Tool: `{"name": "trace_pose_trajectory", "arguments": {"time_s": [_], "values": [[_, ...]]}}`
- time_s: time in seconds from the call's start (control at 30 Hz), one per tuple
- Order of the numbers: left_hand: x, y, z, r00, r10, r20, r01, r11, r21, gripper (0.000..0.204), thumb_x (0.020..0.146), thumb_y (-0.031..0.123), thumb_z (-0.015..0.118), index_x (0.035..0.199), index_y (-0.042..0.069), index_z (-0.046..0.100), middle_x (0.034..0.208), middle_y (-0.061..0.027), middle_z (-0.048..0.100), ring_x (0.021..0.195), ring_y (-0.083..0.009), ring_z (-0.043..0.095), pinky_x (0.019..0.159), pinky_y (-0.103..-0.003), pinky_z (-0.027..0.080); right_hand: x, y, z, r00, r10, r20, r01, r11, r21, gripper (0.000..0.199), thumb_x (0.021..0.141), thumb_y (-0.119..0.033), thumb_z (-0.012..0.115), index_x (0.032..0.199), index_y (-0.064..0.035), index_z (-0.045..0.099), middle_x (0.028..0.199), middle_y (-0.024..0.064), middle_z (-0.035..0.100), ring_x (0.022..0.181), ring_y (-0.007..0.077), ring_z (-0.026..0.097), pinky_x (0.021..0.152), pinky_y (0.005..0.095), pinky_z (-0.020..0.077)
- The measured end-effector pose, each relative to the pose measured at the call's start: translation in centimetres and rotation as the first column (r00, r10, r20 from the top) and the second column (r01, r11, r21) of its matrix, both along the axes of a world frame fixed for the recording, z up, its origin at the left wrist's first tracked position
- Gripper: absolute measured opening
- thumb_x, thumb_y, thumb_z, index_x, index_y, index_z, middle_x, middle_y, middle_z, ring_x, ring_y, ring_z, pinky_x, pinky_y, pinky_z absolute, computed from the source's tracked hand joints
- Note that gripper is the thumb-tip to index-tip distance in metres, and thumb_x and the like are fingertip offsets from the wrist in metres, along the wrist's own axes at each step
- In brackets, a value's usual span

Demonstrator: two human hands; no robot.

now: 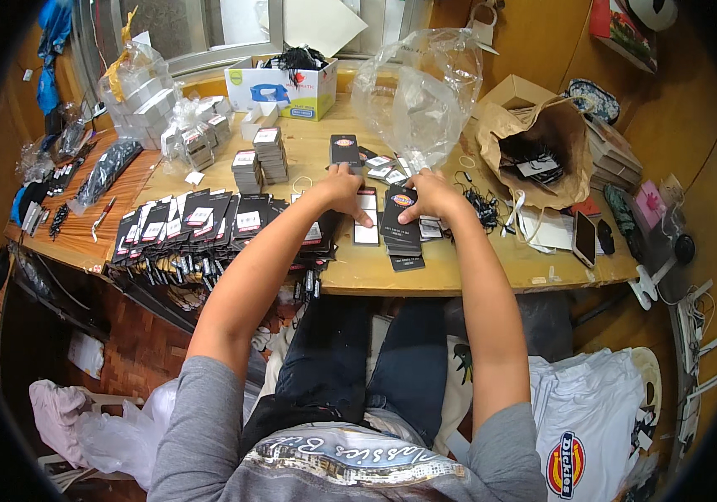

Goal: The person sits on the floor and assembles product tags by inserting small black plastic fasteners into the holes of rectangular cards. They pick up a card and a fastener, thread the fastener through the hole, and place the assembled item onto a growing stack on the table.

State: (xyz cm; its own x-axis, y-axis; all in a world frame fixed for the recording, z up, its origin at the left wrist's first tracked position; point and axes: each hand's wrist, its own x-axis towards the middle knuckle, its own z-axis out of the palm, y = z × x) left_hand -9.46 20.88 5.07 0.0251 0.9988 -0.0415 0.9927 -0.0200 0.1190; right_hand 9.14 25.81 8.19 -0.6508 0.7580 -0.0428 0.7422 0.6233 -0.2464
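Black tags (400,219) under curled right hand (430,194)

Left hand (343,191) rests on a white-faced card (367,219) on the table (492,268); right hand (431,194) grips the top of a stack of black tags (400,224) just beside it; overlapped tag rows (199,222) fan left; clear plastic bag (413,92) behind; open paper bag (542,151) right; phone (584,238) near edge.
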Motion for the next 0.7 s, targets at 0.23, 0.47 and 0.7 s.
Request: {"name": "trace_pose_trajectory", "arguments": {"time_s": [0.23,0.47,0.7], "values": [[1.8,-2.0,0.2,0.998,-0.035,0.059,0.010,0.927,0.376,0.074,0.044,0.028,0.078,0.104,0.004,0.043,0.099,-0.0184,0.042,0.100,-0.0355,0.040,0.084,-0.040,0.036,0.6,0.7,-1.2,0.966,-0.007,-0.260,0.029,0.996,0.083,0.061,0.046,-0.019,0.079,0.097,-0.0007,0.051,0.099,0.0149,0.053,0.096,0.0302,0.048,0.082,0.0345,0.0393],[1.1,-2.1,1.7,0.559,-0.116,0.821,-0.393,0.835,0.386,0.040,0.063,0.000,0.065,0.097,-0.001,0.046,0.077,-0.0116,0.060,0.068,-0.0202,0.057,0.059,-0.027,0.044,0.9,0.8,0.3,0.588,-0.287,-0.756,-0.113,0.897,-0.428,0.035,0.060,0.002,0.068,0.090,-0.0024,0.049,0.074,0.0114,0.060,0.058,0.0111,0.054,0.043,0.0225,0.0406],[4.1,-5.3,4.5,0.143,-0.245,0.959,-0.256,0.927,0.275,0.037,0.071,0.003,0.063,0.103,-0.009,0.048,0.075,-0.0087,0.060,0.063,-0.0100,0.056,0.054,-0.021,0.045,0.8,-2.2,2.8,0.456,-0.139,-0.879,-0.341,0.885,-0.317,0.021,0.068,0.000,0.062,0.088,0.0000,0.054,0.068,0.0082,0.059,0.051,0.0075,0.050,0.042,0.0179,0.0385]]}}
